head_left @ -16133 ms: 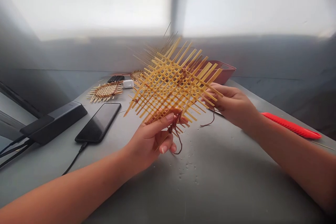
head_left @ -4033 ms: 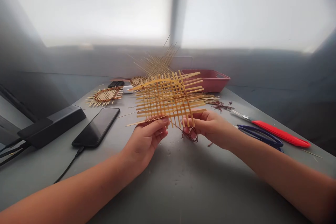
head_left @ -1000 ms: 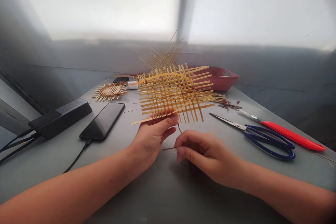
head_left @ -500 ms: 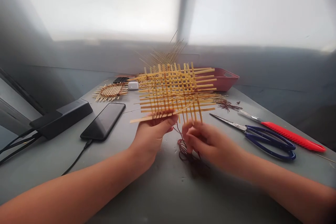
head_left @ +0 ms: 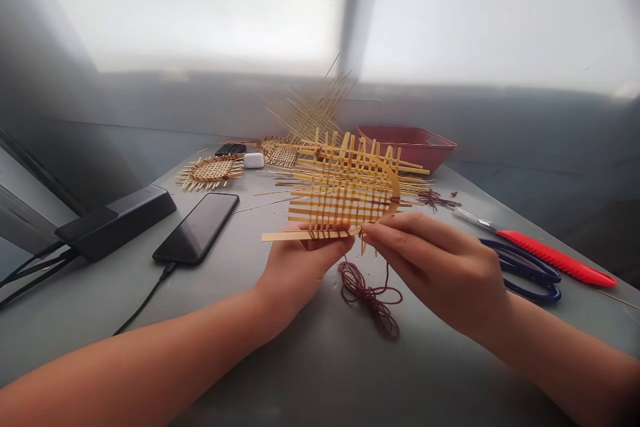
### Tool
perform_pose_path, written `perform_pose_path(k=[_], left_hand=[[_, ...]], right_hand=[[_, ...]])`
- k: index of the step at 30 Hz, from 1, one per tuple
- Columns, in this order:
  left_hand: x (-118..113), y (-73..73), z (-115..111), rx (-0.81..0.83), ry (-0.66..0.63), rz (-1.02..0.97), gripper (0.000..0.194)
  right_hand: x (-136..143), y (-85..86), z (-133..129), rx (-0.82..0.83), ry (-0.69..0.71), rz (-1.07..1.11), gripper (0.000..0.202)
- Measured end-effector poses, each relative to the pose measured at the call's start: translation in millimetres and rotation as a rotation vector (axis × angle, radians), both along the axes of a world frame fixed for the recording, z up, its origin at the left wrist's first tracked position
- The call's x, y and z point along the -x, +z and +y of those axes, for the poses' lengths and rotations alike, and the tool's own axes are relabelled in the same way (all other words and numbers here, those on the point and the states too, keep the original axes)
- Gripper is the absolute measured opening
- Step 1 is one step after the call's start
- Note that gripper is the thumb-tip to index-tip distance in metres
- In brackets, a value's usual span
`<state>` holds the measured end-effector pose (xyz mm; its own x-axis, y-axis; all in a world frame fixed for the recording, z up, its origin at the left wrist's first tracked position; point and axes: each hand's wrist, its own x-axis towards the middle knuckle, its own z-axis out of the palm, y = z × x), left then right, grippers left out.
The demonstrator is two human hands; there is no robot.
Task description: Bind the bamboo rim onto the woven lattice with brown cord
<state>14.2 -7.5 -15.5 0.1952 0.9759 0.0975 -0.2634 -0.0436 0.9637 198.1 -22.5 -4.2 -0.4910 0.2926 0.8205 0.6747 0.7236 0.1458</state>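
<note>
A woven bamboo panel (head_left: pixel 345 197) with loose strip ends stands tilted up in front of me. My left hand (head_left: pixel 305 260) is closed on its lower edge, thumb in front, where a flat bamboo strip (head_left: pixel 280 236) sticks out to the left. This strip curves round the panel's right side as a rim, with brown cord wrapped over it at several spots. My right hand (head_left: pixel 430 260) pinches at the lower rim, beside my left thumb. From under its fingers the brown cord (head_left: pixel 373 300) runs down to a loose bundle on the table. The exact fingertip grip is partly hidden.
Blue-handled scissors (head_left: pixel 530 270) and a red utility knife (head_left: pixel 560 257) lie at right. A phone (head_left: pixel 197 230) and black power brick (head_left: pixel 117 220) are at left. Behind are woven pieces (head_left: pixel 213 172), a white case (head_left: pixel 254 160), bamboo strips (head_left: pixel 320 107) and a pink basket (head_left: pixel 435 153).
My right hand has risen from beneath the panel to its lower rim. The panel has shifted right and turned, showing the curved rim more. The cord bundle now shows fully.
</note>
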Motion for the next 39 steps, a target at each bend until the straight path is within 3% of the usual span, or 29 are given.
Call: perform_pose_path(k=[4, 10, 17, 31, 39], left_hand=[[0, -0.5, -3, -0.034, -0.041, 0.035, 0.006], [-2, -2.1, -5, 0.012, -0.005, 0.016, 0.005], [-4, -4.4, -6, 0.016, 0.011, 0.014, 0.008], [-6, -4.9, -8, 0.01, 0.01, 0.053, 0.014], [-4, -3.0, -5, 0.009, -0.121, -0.002, 0.023]], right_hand=[[0, -0.4, 0, -0.025, -0.023, -0.086, 0.024], [2, -2.0, -2, -0.021, -0.043, -0.128, 0.018], [9, 3.2, -3, 0.035, -0.041, -0.103, 0.025], [8, 5.6, -5, 0.082, -0.022, -0.073, 0.019], [6, 3.1, -4, 0.031, -0.033, -0.128, 0.026]])
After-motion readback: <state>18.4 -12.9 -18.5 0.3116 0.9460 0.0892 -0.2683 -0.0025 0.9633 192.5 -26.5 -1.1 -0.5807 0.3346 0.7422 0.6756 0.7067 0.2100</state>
